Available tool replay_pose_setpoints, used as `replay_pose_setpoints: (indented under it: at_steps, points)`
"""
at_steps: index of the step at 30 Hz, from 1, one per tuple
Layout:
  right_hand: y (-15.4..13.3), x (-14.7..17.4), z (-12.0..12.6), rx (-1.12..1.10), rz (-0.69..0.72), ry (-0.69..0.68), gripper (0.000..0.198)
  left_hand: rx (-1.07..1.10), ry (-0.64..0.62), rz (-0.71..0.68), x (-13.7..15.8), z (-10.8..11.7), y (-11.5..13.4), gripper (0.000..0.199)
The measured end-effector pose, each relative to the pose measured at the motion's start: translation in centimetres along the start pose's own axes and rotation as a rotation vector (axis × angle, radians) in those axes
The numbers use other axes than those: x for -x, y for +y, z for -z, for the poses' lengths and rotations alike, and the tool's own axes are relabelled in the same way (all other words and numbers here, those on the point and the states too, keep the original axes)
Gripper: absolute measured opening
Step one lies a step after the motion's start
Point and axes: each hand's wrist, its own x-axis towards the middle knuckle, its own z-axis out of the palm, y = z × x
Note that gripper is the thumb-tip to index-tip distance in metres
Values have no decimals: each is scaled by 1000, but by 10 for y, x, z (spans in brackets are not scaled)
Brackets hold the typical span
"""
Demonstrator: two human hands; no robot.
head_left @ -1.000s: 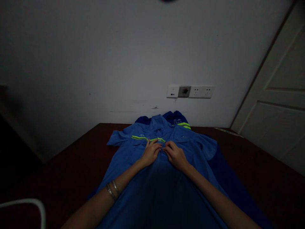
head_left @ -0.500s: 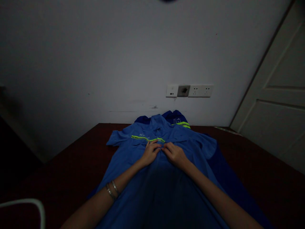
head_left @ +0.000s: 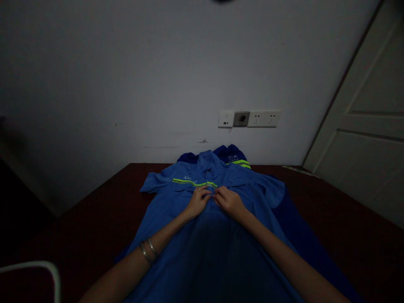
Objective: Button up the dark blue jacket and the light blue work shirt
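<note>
A light blue short-sleeved shirt (head_left: 176,210) lies spread out with its collar toward the wall, a yellow-green stripe and white lettering across its chest. My left hand (head_left: 198,202) pinches the front placket just below the stripe. Close beside it, my right hand (head_left: 229,202) also has its fingers closed on the placket, fingertips nearly meeting the left ones. Whether a button sits between them is too small to make out. Under the shirt is a darker blue garment (head_left: 293,223) with a yellow-green band, showing at the collar and right side.
The dark red-brown table (head_left: 104,202) meets a pale wall (head_left: 158,75) at the back. Sockets and switches (head_left: 263,119) are set in the wall. A white panelled door (head_left: 372,126) stands at right. A white curved cord or tube (head_left: 38,265) shows at lower left.
Both hands stay at the same spot on the placket, with only slight finger movement. The whole view has shifted a little.
</note>
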Motion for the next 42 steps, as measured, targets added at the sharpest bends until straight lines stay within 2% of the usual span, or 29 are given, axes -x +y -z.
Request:
replay_pose_setpoints:
  at_steps: [5, 10, 19, 23, 30, 36, 42]
  points:
    - [1, -1, 5, -250, -267, -42, 13, 17, -27, -89, -2, 1, -3, 17]
    - [4, -1, 4, -421, -385, -47, 10, 44, 18, -152, -2, 3, -3, 21]
    - [9, -1, -1, -536, -439, -26, 8, 28, 23, -218, -3, 3, -3, 15]
    - [8, -2, -2, -499, -395, -21, 14, -22, 24, -228, -1, 3, -3, 15]
    - [5, -8, 5, -396, -361, -36, 11, -127, 24, -286, -1, 4, 0, 15]
    - [10, -9, 3, -449, -470, -53, 7, -224, 18, -328, -2, 7, 3, 14]
    - [11, -8, -2, -548, -587, -28, 7, -242, 8, -315, -2, 8, 4, 13]
